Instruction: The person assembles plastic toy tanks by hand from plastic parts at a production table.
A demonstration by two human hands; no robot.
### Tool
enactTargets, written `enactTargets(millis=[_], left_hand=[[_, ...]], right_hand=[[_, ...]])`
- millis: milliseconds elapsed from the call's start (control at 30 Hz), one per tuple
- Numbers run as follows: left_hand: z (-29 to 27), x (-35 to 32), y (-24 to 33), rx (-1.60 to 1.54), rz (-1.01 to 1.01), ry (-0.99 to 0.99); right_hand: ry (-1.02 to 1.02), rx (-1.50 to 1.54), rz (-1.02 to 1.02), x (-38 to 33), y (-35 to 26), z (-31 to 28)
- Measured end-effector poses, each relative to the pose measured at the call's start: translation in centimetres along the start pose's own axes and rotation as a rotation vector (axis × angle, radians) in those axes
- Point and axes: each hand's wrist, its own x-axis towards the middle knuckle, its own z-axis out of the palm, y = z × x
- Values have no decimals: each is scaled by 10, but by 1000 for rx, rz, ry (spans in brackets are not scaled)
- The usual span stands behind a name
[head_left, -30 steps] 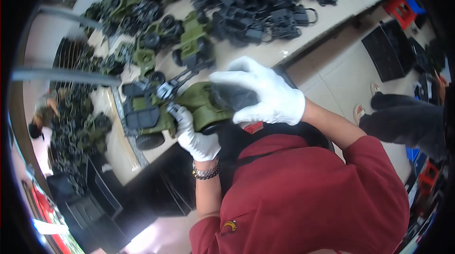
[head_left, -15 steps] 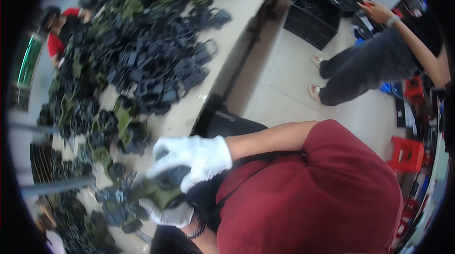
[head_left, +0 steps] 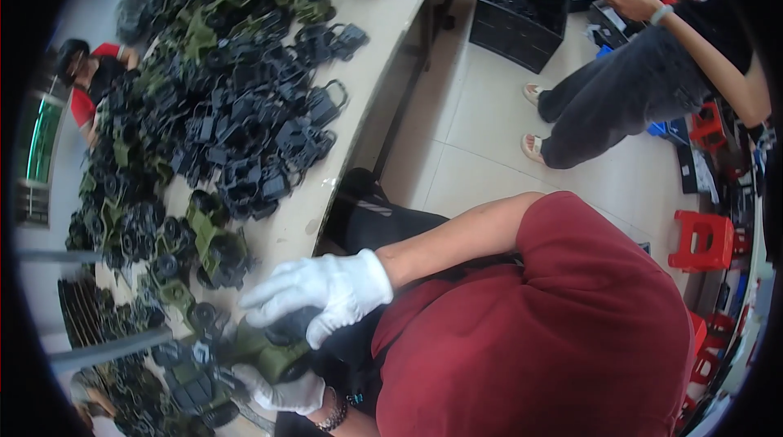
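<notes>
Both my hands wear white gloves. My right hand [head_left: 322, 294] lies over the top of a green and black toy vehicle [head_left: 265, 349] at the table's near edge. My left hand [head_left: 285, 394] grips the same toy from underneath, a beaded bracelet at its wrist. A black part of the toy [head_left: 192, 388] sticks out to the left. My red sleeve fills the lower right of the view.
A long pale table [head_left: 342, 123] carries heaps of black parts [head_left: 253, 135] and green toy vehicles [head_left: 204, 233]. A person in dark trousers [head_left: 620, 86] stands on the tiled floor at right near black crates [head_left: 518, 17]. Red stools [head_left: 701, 237] stand by. Another person in red [head_left: 90, 74] sits across the table.
The view has swung round, so the table now runs up the left. Both hands stay on the same toy, now low in the picture.
</notes>
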Motion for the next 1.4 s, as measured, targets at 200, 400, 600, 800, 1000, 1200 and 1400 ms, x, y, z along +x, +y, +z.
enactTargets(millis=[200, 400, 600, 800, 1000, 1200, 1400], left_hand=[[19, 4, -20, 303, 92, 223], [4, 1, -14, 341, 35, 113], [-4, -3, -17, 363, 52, 125], [-13, 2, -26, 449, 117, 153], [-1, 6, 3, -254, -166, 381], [-19, -23, -20, -472, -235, 313], [1, -19, 2, -587, -232, 596]], right_hand=[[7, -83, 96, -3, -8, -22], [-68, 35, 201, 1, -18, -17], [-90, -149, 25, -2, -7, -7], [-244, -211, -5, 6, 3, -10], [-184, -339, -60, 45, -24, 7], [218, -483, -310, 59, -17, 63], [0, -440, -301, 81, -7, 67]])
